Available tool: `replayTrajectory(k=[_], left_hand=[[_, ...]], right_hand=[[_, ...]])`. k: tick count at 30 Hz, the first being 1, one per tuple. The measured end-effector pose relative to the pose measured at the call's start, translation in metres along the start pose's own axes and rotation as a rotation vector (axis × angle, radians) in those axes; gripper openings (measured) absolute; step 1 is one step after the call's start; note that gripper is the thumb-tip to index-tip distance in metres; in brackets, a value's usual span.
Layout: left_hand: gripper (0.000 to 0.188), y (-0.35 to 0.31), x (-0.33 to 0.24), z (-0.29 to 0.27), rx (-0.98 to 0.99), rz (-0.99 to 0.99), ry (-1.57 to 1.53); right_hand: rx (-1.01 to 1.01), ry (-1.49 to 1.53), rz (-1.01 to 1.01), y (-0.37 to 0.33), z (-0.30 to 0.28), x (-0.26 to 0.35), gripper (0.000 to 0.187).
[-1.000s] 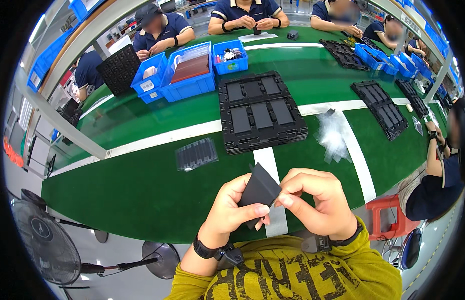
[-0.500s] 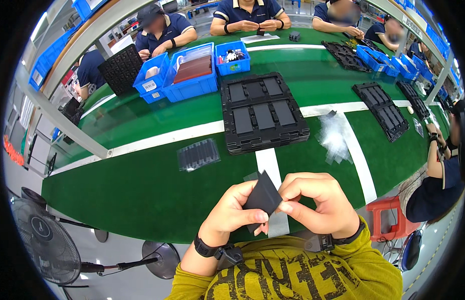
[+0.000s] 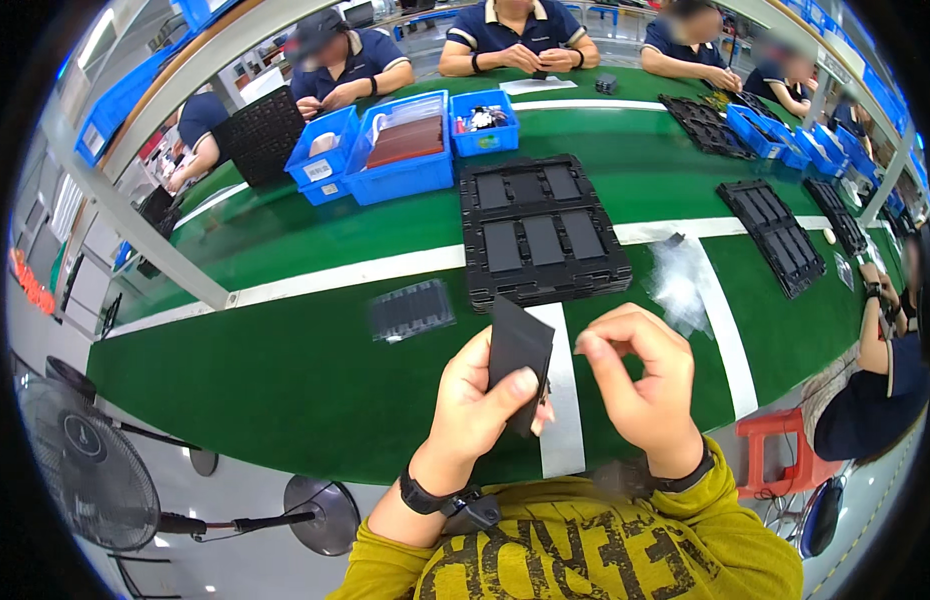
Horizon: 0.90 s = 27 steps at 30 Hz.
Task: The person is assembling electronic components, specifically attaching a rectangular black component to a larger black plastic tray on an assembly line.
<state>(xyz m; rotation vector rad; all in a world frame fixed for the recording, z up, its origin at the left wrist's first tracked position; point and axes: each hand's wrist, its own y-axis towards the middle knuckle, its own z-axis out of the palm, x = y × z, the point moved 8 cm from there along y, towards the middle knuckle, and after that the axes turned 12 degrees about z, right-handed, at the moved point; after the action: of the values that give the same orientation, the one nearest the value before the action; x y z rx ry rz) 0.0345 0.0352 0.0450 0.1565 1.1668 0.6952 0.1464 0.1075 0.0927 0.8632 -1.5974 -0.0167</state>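
Note:
My left hand [image 3: 470, 405] is closed round a flat, black rectangular piece [image 3: 518, 350], its thumb across the face. The piece stands tilted above the table's near edge. To its right, my right hand [image 3: 647, 385] is raised with thumb and forefinger pinched together, apart from the piece. Whether anything thin sits in that pinch, I cannot make out. Just beyond both hands stands a stack of black plastic trays [image 3: 545, 287], with dark flat pieces [image 3: 503, 245] in the top tray's slots.
Clear film with dark strips [image 3: 413, 311] lies left of the trays, a heap of clear film [image 3: 680, 285] right of them. Blue bins [image 3: 400, 182] stand farther back. More black trays [image 3: 773, 235] lie at right. A metal post [image 3: 155, 225] rises at left. Co-workers sit around the green table [image 3: 235, 400].
My right hand has come away from the black piece and moved right. My left hand has turned the piece more upright and raised it slightly. The view has shifted a little.

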Motion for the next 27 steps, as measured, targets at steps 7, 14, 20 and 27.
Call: replayTrajectory(k=[7, 14, 20, 27], left_hand=[[0.029, 0.003, -0.011, 0.005, -0.030, 0.116, -0.045], [0.025, 0.006, -0.009, 0.003, -0.083, 0.168, 0.047], [0.087, 0.020, -0.016, -0.004, -0.020, 0.273, 0.106], [0.072, 0.025, -0.014, -0.003, 0.168, 0.297, -0.355]], right_hand=[[0.018, -0.051, -0.244, -0.010, 0.004, 0.028, 0.008], [0.048, -0.174, -0.388, -0.017, 0.029, 0.027, 0.012], [0.362, 0.380, 0.306, -0.012, 0.043, -0.026, 0.028], [1.183, 1.643, 0.640, -0.047, 0.107, -0.022, 0.042]])
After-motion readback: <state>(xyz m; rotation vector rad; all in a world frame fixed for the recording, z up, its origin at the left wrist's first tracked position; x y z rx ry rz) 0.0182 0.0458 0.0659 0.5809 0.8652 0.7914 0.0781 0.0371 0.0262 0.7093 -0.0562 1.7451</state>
